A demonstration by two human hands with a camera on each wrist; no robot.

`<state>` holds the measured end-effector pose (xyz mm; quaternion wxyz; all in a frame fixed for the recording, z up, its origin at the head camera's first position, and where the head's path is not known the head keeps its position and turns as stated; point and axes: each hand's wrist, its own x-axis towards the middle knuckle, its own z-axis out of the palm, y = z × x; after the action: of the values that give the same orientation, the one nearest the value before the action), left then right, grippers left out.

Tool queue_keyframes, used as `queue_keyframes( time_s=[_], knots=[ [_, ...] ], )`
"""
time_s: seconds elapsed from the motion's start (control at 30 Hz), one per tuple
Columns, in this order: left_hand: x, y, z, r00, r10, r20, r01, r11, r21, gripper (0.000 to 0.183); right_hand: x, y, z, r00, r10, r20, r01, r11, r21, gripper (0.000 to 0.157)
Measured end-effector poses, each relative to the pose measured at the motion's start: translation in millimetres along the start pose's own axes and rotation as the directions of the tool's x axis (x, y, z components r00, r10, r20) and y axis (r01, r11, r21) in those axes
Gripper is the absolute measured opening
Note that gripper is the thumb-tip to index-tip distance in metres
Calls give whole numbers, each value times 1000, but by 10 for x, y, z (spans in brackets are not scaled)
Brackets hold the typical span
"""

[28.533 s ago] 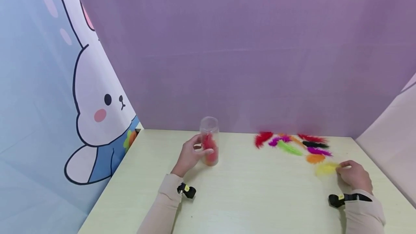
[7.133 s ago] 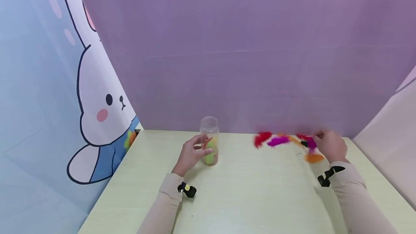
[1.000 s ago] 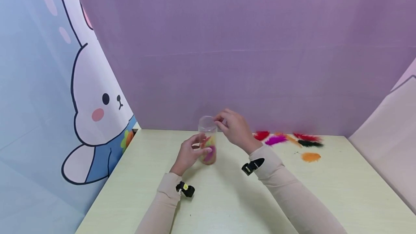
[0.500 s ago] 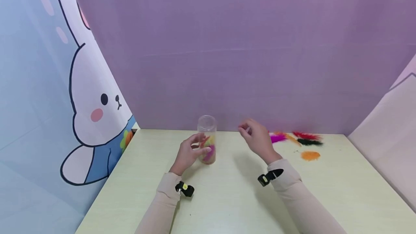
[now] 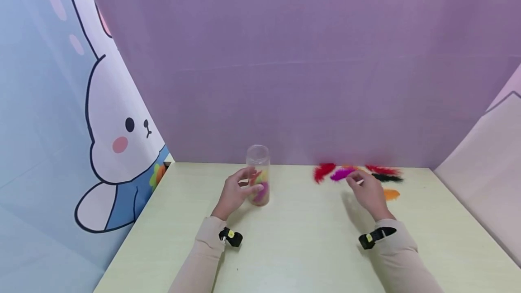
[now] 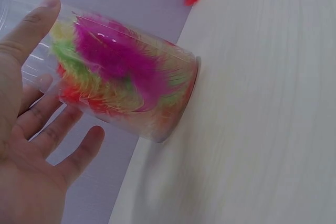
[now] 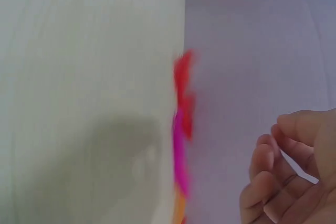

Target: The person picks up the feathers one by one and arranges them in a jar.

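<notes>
Fluffy dyed feathers (image 5: pixel 342 174) lie right of the frame's centre, six showing: two red, one magenta, two orange, one black. Each should prove nearly weightless, soft, easily crushed, best pinched by the quill. Near them, the right hand (image 5: pixel 369 195) curls loosely, holding nothing; the left hand (image 5: pixel 234 193) grips one transparent cylindrical jar (image 5: pixel 258 161), whose overlapping multicoloured feathers (image 6: pixel 121 64) cannot be counted.

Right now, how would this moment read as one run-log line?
left hand: holds clear jar; jar: upright, feathers inside; right hand: empty, near magenta feather; table: other loose feathers
</notes>
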<state>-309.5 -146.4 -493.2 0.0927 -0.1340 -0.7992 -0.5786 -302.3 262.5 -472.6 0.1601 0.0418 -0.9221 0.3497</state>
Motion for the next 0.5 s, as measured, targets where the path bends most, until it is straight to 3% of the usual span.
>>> queue_keyframes(
  time_s=[0.2,0.5],
  knots=[
    [6,4,-1,1000,2,-4,-2,1000,7,70,-59,390,-252,993,116,-10,-116,993,-35,28],
    [7,12,-3,1000,-8,1,8,1000,9,67,-121,915,-586,959,280,44,-274,956,-102,40]
  ],
)
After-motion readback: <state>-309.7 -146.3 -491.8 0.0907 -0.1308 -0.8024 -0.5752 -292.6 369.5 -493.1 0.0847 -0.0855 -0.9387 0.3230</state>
